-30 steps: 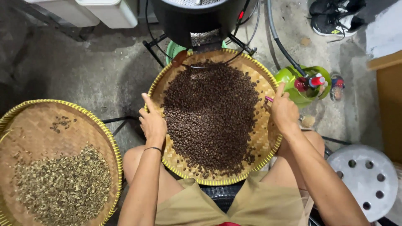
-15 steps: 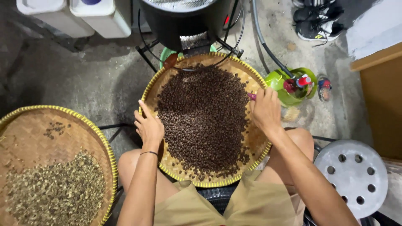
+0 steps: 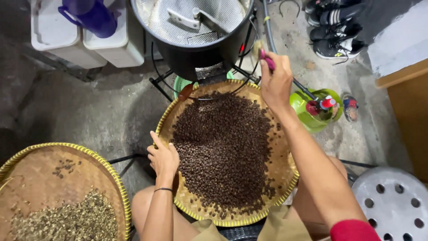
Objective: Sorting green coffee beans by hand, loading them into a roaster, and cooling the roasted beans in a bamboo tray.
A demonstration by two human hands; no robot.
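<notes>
A round woven bamboo tray [image 3: 285, 172] rests on my lap, heaped with dark roasted coffee beans [image 3: 223, 151]. My left hand [image 3: 162, 157] grips the tray's left rim. My right hand [image 3: 275, 80] is raised above the tray's far right edge, closed on a small brush with a pink handle [image 3: 265, 57], beside the black drum of a roaster [image 3: 196, 33] with a perforated metal bottom and a stirring blade.
A second woven tray [image 3: 58, 169] with greenish unroasted beans lies at lower left. A green gas canister [image 3: 312, 109] stands right of the tray. White containers [image 3: 89, 42], a blue jug [image 3: 91, 15], shoes [image 3: 332, 27], a grey perforated stool [image 3: 394, 201] and wooden furniture [image 3: 408, 111] surround me.
My right hand left the tray's right rim and rose toward the roaster with the pink-handled brush. The view tilted up, showing the roaster drum. My left hand stays on the rim.
</notes>
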